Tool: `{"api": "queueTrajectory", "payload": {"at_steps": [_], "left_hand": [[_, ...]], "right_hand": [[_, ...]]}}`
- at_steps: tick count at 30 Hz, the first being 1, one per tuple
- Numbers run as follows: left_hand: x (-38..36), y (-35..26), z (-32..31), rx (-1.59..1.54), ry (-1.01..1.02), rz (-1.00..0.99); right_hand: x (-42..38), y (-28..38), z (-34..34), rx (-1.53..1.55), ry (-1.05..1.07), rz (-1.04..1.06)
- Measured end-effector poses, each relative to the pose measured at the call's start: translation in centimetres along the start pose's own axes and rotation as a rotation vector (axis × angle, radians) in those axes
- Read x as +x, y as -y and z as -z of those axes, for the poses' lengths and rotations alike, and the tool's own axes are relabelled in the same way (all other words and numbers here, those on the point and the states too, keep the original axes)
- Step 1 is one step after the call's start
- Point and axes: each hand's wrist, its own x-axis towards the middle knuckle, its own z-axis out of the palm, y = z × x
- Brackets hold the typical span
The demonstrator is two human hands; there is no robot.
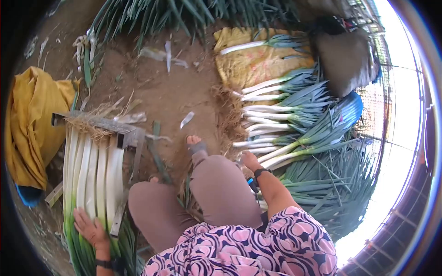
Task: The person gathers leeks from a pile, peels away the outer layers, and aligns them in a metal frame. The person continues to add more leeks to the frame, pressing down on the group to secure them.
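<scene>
My left hand point(91, 228) lies with fingers spread on the lower part of a bundle of leeks point(94, 172), where white stalks turn green. The bundle rests in a metal frame point(99, 122), its roots at the frame's upper bar. My right hand point(249, 160) reaches to the white ends of the leeks laid in a row point(271, 126) on the right. Its fingers are bent at a stalk near the row's lower end; whether they grip it is too small to tell.
A yellow cloth point(32, 124) lies at the far left. A yellow sack point(253, 62) with one leek on it is at the upper right. More leeks point(156, 14) lie at the top. Wire mesh point(391, 92) stands at the right. Plastic scraps point(187, 119) lie on the soil.
</scene>
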Motion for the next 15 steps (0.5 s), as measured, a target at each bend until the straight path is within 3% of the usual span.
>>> {"api": "queueTrajectory", "payload": {"at_steps": [3,6,8,9,12,13,15], "left_hand": [[0.3,-0.5,1.0,-0.041,-0.055,-0.018],[-0.1,0.4,-0.1,-0.070,-0.136,-0.062],[-0.2,0.3,0.8,-0.110,-0.103,-0.048],[-0.3,0.4,1.3,-0.136,-0.083,-0.038],[0.8,1.3,1.4,-0.220,-0.083,-0.054],[1.1,2.7,0.0,-0.248,-0.107,-0.083],[0.5,2.4,0.3,-0.344,-0.130,-0.088]], "right_hand": [[4.5,-1.3,-0.1,0.160,-0.108,-0.007],[7.8,-0.9,1.4,0.250,-0.125,0.160],[9.9,-1.9,-0.2,0.554,-0.204,0.124],[13.1,-3.7,-1.6,0.591,-0.171,0.203],[18.5,-5.4,-1.7,1.205,-0.050,0.189],[11.8,-3.3,3.6,1.134,-0.179,0.224],[14.1,-4.2,5.8,1.433,-0.158,0.153]]}}
